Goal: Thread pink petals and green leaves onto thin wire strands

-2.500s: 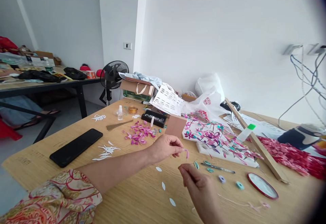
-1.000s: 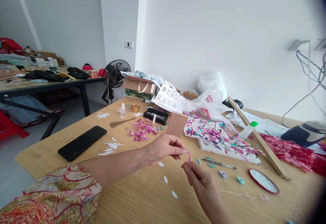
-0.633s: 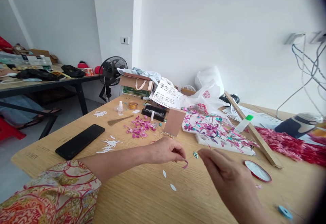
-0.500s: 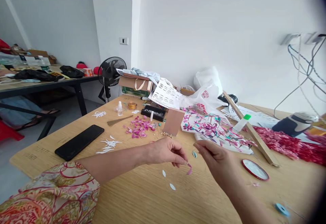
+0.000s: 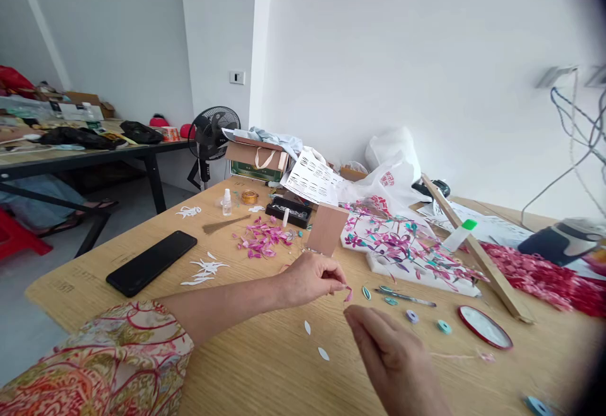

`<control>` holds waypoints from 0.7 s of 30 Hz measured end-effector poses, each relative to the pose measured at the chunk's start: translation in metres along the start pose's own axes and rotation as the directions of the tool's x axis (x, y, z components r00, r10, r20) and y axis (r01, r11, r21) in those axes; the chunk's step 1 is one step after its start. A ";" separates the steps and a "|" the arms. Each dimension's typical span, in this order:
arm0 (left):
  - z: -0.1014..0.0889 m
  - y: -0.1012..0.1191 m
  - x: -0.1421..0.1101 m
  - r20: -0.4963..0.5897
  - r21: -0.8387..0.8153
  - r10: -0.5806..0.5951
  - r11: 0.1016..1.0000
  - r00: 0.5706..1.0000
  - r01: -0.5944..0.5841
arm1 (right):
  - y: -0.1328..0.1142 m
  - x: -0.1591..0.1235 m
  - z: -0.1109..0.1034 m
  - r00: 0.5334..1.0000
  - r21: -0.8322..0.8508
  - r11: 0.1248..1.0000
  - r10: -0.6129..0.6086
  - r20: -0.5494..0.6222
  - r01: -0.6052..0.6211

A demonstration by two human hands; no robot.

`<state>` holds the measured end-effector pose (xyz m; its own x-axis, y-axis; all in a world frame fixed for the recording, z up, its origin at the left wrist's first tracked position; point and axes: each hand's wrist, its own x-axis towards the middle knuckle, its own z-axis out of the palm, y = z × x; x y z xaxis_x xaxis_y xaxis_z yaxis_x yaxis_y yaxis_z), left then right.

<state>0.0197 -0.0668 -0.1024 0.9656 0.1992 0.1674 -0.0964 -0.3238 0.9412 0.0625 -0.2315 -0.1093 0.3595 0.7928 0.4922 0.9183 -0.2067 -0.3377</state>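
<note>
My left hand (image 5: pixel 310 279) reaches over the wooden table (image 5: pixel 246 372) and pinches a small curled pink paper strip (image 5: pixel 348 293) between thumb and fingers. My right hand (image 5: pixel 383 353) hovers just below and right of it, fingers loosely together and blurred; nothing shows in them. Close beyond the strip lie a green leaf-shaped coil (image 5: pixel 366 292), metal tweezers (image 5: pixel 407 297), and small purple (image 5: pixel 412 316) and teal (image 5: pixel 444 326) paper coils. Two white paper petals (image 5: pixel 315 340) lie under my hands. A white board with pink and teal quilled flowers (image 5: pixel 402 252) sits behind.
A black phone (image 5: pixel 151 262), white paper cutouts (image 5: pixel 203 272), a pile of pink petals (image 5: pixel 261 244), a small bottle (image 5: pixel 227 202), a brown card (image 5: pixel 326 230), a red-rimmed lid (image 5: pixel 485 326), a wooden strip (image 5: pixel 478 256), a glue bottle (image 5: pixel 457 235), red paper pieces (image 5: pixel 534 275), bags, a fan (image 5: pixel 213 135).
My right hand reached forward to the right, then drew back to just below the strip. My left hand kept its pinch on the pink strip.
</note>
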 end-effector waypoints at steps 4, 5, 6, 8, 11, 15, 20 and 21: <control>0.001 0.007 -0.007 0.197 0.065 0.015 0.998 0.980 -0.028 | 0.017 0.022 -0.027 0.998 -0.084 0.996 0.030 -0.062 -0.035; 0.001 0.009 -0.009 0.236 -0.024 -0.010 1.000 0.972 0.016 | 0.024 0.026 -0.028 0.995 -0.062 0.996 0.067 -0.070 -0.072; 0.001 0.010 -0.010 0.260 -0.130 -0.029 0.989 0.965 0.065 | 0.030 0.030 -0.026 0.992 -0.021 0.994 0.106 -0.062 -0.108; 0.001 0.012 -0.012 0.251 -0.316 -0.051 0.939 0.967 0.132 | 0.040 0.034 -0.014 0.984 0.089 0.981 0.177 -0.031 -0.174; 0.000 0.012 -0.013 0.154 -0.452 -0.065 0.882 0.986 0.129 | 0.043 0.028 0.012 0.973 0.208 0.951 0.228 0.035 -0.230; -0.001 0.006 -0.008 0.009 -0.453 -0.083 0.888 0.996 0.078 | 0.026 0.008 0.033 0.977 0.201 0.957 0.204 0.059 -0.211; 0.002 -0.001 -0.001 -0.038 -0.141 -0.064 0.988 0.997 0.058 | 0.002 -0.007 0.020 0.996 0.003 0.997 0.078 0.053 -0.079; 0.002 0.000 -0.001 -0.015 -0.025 -0.020 1.000 1.000 0.019 | 0.000 -0.007 0.013 0.998 -0.044 0.998 0.054 0.044 -0.052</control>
<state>0.0192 -0.0691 -0.1037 0.9636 0.2193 0.1531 -0.0836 -0.2968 0.9513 0.0580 -0.2295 -0.1235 0.4008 0.8050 0.4375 0.9047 -0.2725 -0.3274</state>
